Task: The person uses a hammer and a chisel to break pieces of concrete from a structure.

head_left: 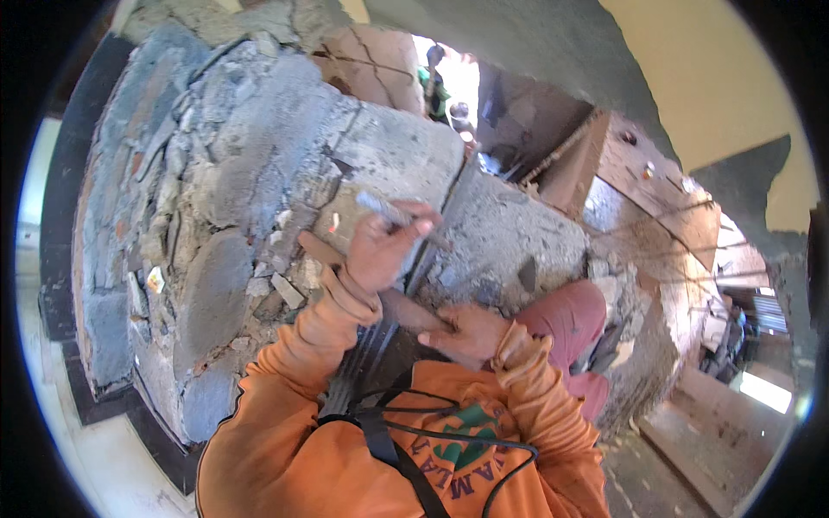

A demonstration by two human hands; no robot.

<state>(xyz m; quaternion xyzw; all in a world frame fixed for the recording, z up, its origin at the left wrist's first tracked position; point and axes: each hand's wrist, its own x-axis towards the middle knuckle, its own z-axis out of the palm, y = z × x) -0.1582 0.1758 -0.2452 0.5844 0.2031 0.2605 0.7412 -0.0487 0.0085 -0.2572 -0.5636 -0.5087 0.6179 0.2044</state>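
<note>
My left hand (380,249) is closed around a short, pale grey rod (380,208) that looks like a chisel. One end points up and left; the other pokes out past my fingers, over the broken concrete slab (527,237). Lower down, my right hand (473,332) grips the end of a brown wooden stick (413,312). That stick runs up and left beneath my left wrist, and its far end (318,249) shows beyond the wrist. Whether it carries a tool head cannot be made out. A dark gap with a metal strip (432,237) splits the slab between my hands.
Loose rubble and stone chips (287,292) lie left of my left hand, near a rounded grey lump (210,289). A large jagged opening lies ahead, with a person (436,82) beyond it. Thin bars (665,226) stick out at the right. My bent knee (566,315) is beside my right hand.
</note>
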